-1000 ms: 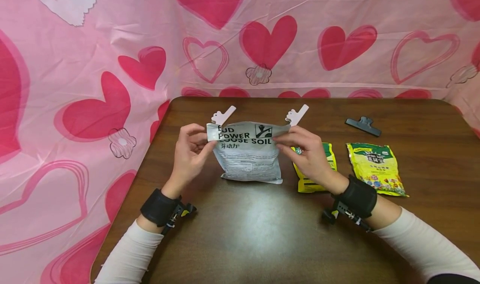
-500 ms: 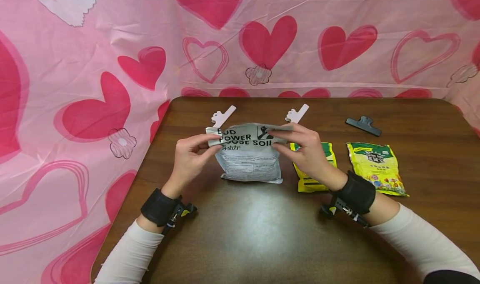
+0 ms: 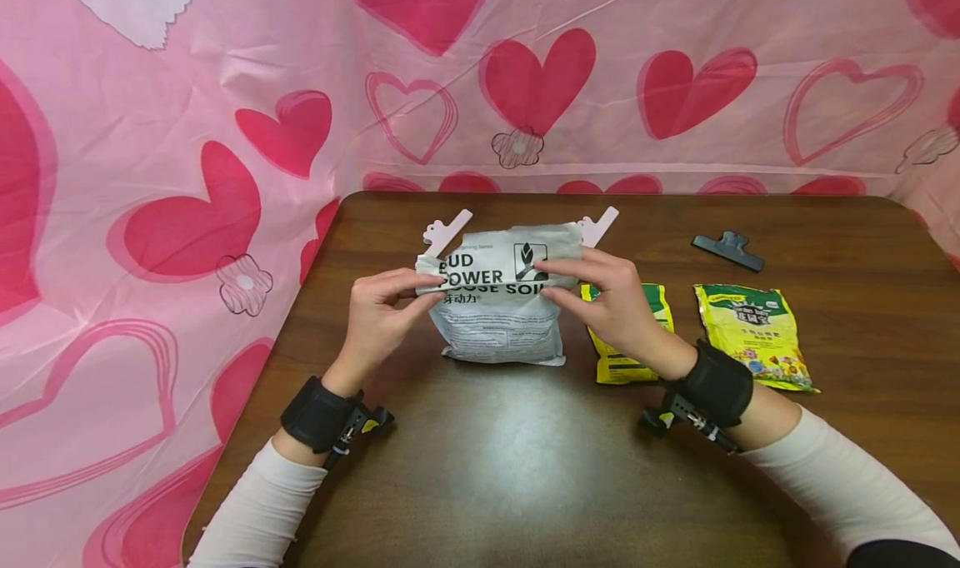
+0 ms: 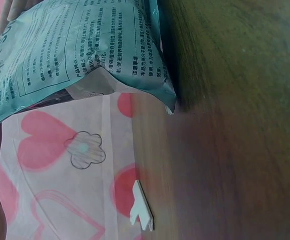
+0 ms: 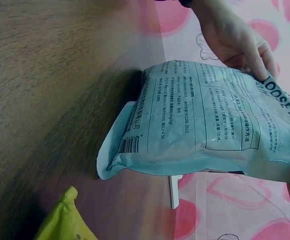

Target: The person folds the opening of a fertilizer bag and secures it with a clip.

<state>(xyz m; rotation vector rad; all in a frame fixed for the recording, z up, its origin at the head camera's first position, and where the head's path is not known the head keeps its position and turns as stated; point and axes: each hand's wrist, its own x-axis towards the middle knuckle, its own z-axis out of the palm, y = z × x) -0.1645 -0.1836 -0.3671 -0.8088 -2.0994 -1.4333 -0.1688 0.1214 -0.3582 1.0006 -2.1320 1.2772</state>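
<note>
A grey-white plastic bag of soil (image 3: 498, 331), printed "BUD POWER LOOSE SOIL", stands on the brown table in the head view. Its upper part has a crease across the lettering. At the crease's left end, my left hand (image 3: 378, 308) pinches the bag between thumb and fingers. My right hand (image 3: 618, 306) pinches the right end, its index finger lying over the printed plant logo. The right wrist view shows the bag's printed face (image 5: 200, 115) with the left hand (image 5: 237, 45) at its upper edge. Part of the bag's top folds out of sight in the left wrist view.
Two white clips (image 3: 448, 231) lie behind the bag, the right one (image 3: 602, 226) partly covered. A black clip (image 3: 729, 251) lies at the back right. Two yellow-green packets (image 3: 753, 335) lie on the right, one (image 3: 626, 364) partly behind my right hand. Heart-patterned cloth (image 3: 543, 77) hangs behind the table.
Both hands have shifted their grips slightly inward along the bag. Its top panel, earlier tipped back and foreshortened, now rises higher and shows more of the lettering and logo.
</note>
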